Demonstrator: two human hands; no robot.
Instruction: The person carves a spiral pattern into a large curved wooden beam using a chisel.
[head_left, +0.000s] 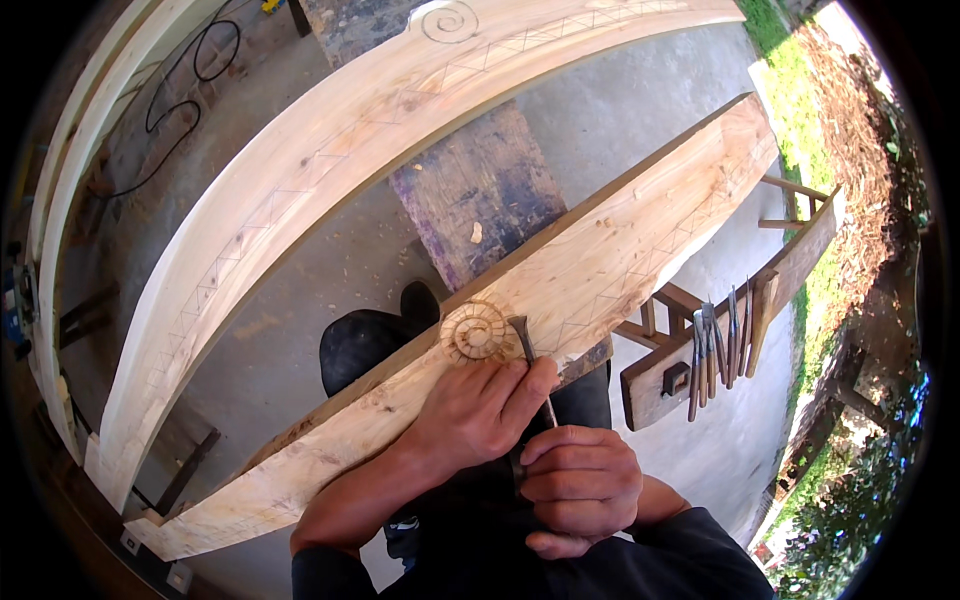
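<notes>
A long wooden plank (610, 235) slants across my lap, with a carved spiral (476, 332) cut into its face. My left hand (482, 408) rests on the plank just below the spiral, its fingers closed round the shaft of a chisel (523, 337). The flared steel tip is beside the spiral's right edge; whether it touches the wood I cannot tell. Lower down, my right hand (582, 480) is wrapped in a fist round the chisel's rear end, hiding most of the handle. Pencilled zigzag lines run along the plank to the right of the carving.
Beyond lies a second, curved board (300, 175) with a pencilled spiral and zigzags. A paint-stained bench (480, 190) stands under the plank. At the right, several carving tools (722, 350) lie on a narrow wooden bench (655, 385). A black cable (165, 125) loops over the floor at upper left.
</notes>
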